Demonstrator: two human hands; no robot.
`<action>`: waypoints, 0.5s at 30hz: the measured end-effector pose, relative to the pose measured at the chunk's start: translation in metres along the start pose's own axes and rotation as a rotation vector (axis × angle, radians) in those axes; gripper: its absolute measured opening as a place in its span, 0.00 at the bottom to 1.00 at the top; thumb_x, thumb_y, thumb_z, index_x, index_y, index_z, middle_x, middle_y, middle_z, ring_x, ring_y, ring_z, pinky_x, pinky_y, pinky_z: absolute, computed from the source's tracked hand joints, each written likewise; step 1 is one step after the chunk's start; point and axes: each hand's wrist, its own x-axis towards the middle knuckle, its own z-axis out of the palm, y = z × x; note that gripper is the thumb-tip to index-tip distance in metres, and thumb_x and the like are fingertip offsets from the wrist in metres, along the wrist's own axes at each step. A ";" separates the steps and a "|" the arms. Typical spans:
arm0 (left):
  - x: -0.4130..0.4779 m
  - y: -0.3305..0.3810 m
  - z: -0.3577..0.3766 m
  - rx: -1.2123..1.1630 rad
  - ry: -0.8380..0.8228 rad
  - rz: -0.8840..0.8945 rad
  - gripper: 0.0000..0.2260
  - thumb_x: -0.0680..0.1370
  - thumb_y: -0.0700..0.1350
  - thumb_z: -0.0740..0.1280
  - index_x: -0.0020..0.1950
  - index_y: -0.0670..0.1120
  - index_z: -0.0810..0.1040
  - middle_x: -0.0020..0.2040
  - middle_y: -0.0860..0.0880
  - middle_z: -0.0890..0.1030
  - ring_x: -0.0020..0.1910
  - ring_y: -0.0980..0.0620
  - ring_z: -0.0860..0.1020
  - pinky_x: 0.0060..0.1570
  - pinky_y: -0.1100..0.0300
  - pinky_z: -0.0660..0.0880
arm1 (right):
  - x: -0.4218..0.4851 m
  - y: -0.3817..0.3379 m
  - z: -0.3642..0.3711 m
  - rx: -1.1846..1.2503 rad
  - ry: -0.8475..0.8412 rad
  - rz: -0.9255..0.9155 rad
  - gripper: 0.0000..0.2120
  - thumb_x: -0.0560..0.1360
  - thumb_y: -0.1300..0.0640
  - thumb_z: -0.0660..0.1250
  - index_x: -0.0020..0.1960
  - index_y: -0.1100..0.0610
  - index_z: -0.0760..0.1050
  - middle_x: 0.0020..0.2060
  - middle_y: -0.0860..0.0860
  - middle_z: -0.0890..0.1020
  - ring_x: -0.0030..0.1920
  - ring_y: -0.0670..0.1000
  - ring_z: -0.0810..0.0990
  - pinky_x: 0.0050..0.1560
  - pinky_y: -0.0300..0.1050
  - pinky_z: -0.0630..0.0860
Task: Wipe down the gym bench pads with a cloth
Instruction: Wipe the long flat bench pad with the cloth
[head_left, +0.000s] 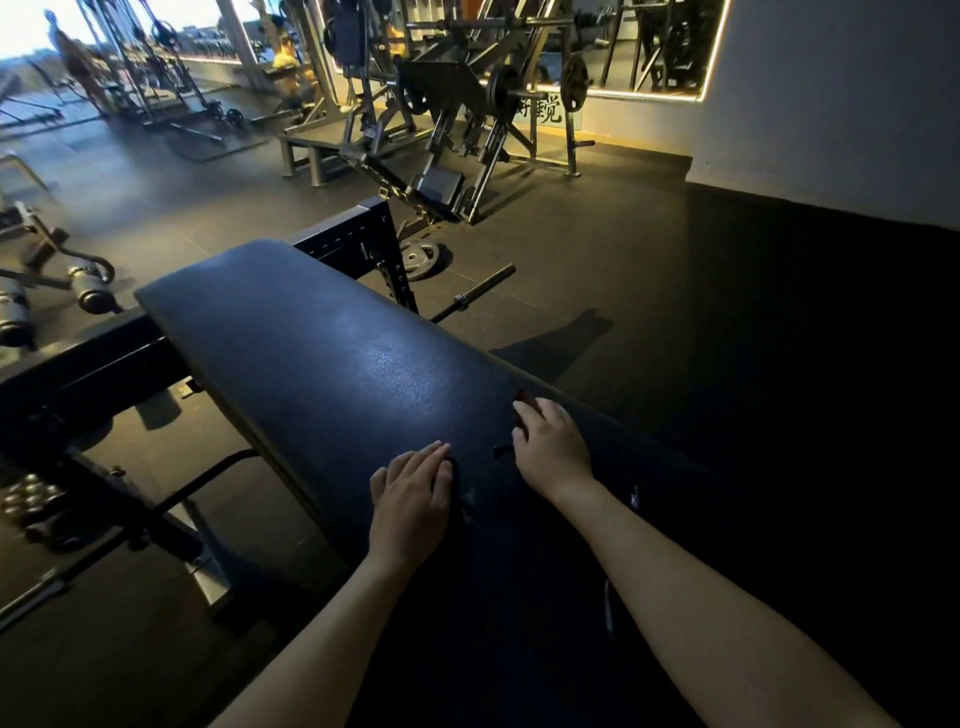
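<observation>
We look down on a long dark bench pad (322, 353), which runs from near us away to the upper left and shines a little in its middle. Our left hand (413, 493) lies flat on the near part of the pad, released, with the fingers straight and close together. Our right hand (550, 447) rests at the right edge of the pad, near the left one but not touching it. Its fingers bend down over something dark, and we cannot tell if they grasp it or only press on it. A small reddish piece (524, 399) shows just beyond these fingertips; it is perhaps the cloth, but the light is too weak to be sure.

A dark steel frame (358, 239) stands at the far end of the pad. Behind it a weight plate (421, 257) lies on the black floor (649, 270), and a barbell (472, 293) lies near the plate. Further away a plate-loaded machine (467, 104) stands before a mirror (660, 47) with a lit border. Below the mirror there is a sign (543, 111) with Chinese characters, partly hidden by the machine, so we cannot read them
</observation>
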 end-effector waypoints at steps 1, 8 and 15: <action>-0.003 0.001 0.001 0.020 -0.010 0.000 0.25 0.82 0.58 0.48 0.75 0.55 0.72 0.75 0.57 0.71 0.73 0.58 0.62 0.64 0.63 0.51 | -0.007 -0.008 0.003 0.010 -0.014 -0.024 0.21 0.82 0.54 0.60 0.75 0.53 0.69 0.73 0.55 0.68 0.73 0.56 0.65 0.75 0.50 0.61; -0.016 0.004 -0.001 -0.030 0.054 -0.021 0.24 0.81 0.58 0.49 0.69 0.54 0.77 0.69 0.55 0.77 0.69 0.57 0.68 0.63 0.60 0.56 | -0.063 -0.051 0.020 0.179 -0.151 -0.275 0.19 0.80 0.56 0.64 0.71 0.52 0.75 0.66 0.52 0.77 0.66 0.54 0.74 0.71 0.48 0.68; -0.049 0.000 -0.006 -0.060 0.132 -0.037 0.26 0.81 0.58 0.50 0.69 0.49 0.78 0.68 0.52 0.79 0.69 0.52 0.73 0.71 0.53 0.64 | -0.032 -0.008 -0.013 0.036 -0.038 -0.030 0.22 0.81 0.58 0.61 0.74 0.56 0.70 0.73 0.55 0.70 0.73 0.55 0.66 0.74 0.51 0.63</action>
